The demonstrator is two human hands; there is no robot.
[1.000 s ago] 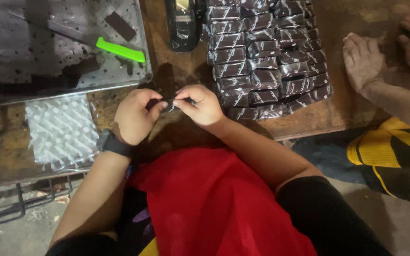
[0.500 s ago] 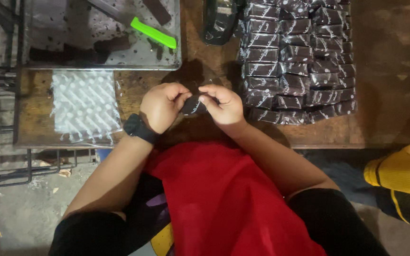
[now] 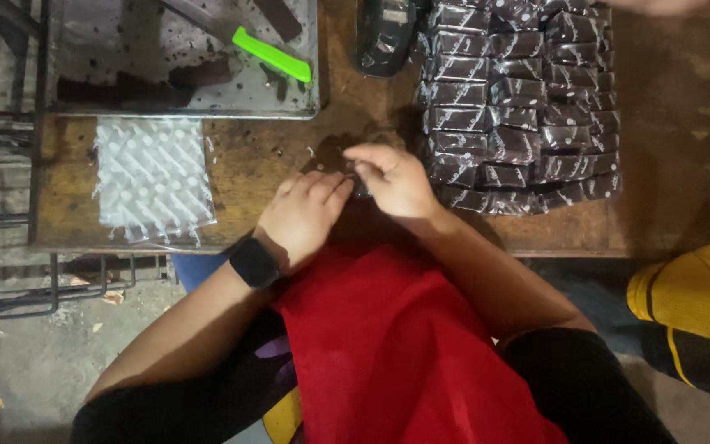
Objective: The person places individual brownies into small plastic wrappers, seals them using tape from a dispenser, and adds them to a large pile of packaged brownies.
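Both hands have come down from mid-air onto the bench [image 3: 289,164]. Left hand [image 3: 301,215] and right hand [image 3: 392,179] pinch a small dark piece [image 3: 361,182] between fingertips, so the fold looks nearly done. Wrapped stack [image 3: 519,107] just right of the grip, clear sheets [image 3: 154,177] left, tray [image 3: 182,107] with green knife [image 3: 271,54] beyond. Nothing blocks.

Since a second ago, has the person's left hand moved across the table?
Yes, slightly: the left hand has drifted away from the white dotted sheets toward the pile of dark wrapped pieces, staying close beside the right hand.
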